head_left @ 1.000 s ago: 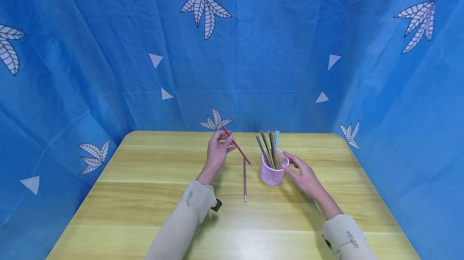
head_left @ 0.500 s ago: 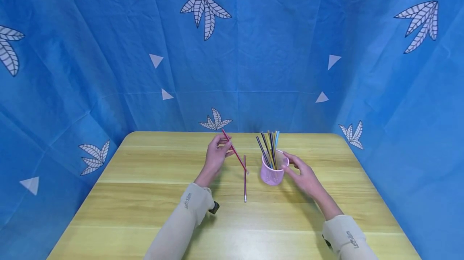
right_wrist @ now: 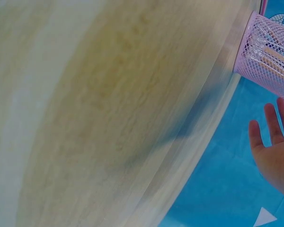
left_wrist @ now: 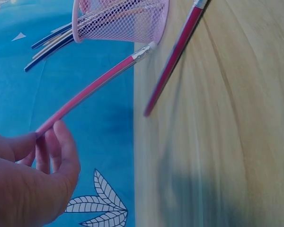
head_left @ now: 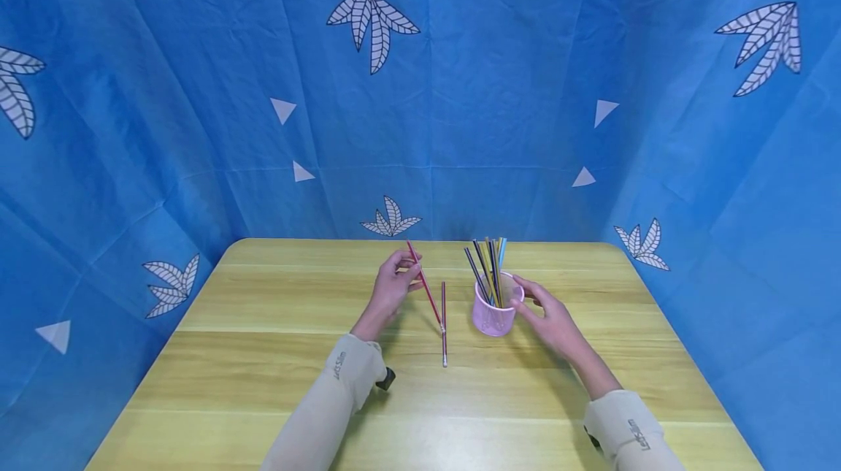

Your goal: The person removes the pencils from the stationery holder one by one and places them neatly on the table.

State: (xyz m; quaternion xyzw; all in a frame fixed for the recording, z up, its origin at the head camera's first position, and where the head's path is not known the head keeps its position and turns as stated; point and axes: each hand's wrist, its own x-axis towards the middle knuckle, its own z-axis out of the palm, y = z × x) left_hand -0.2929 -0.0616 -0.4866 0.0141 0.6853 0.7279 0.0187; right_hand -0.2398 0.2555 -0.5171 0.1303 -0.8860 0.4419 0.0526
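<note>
My left hand [head_left: 391, 287] pinches a red pencil [left_wrist: 92, 88] near one end, between thumb and fingertips. The pencil slants down, and its white eraser end overlaps a dark red pencil [head_left: 444, 347] lying on the table in the head view. A pink mesh pencil holder [head_left: 489, 321] stands to the right, with several dark, yellow and blue pencils [head_left: 489, 266] leaning in it. My right hand [head_left: 552, 318] holds the holder by the right side of its rim, thumb in front and forefinger behind. Its other fingers [right_wrist: 272, 123] extend beside the mesh in the right wrist view.
The wooden table [head_left: 263, 354] has rounded far corners. A blue patterned curtain [head_left: 486, 91] hangs close behind its back edge and along both sides.
The red pencil's eraser end has swung down and left, from beside the holder to over the lying pencil. My left hand has lowered slightly; my right hand and the holder stay put.
</note>
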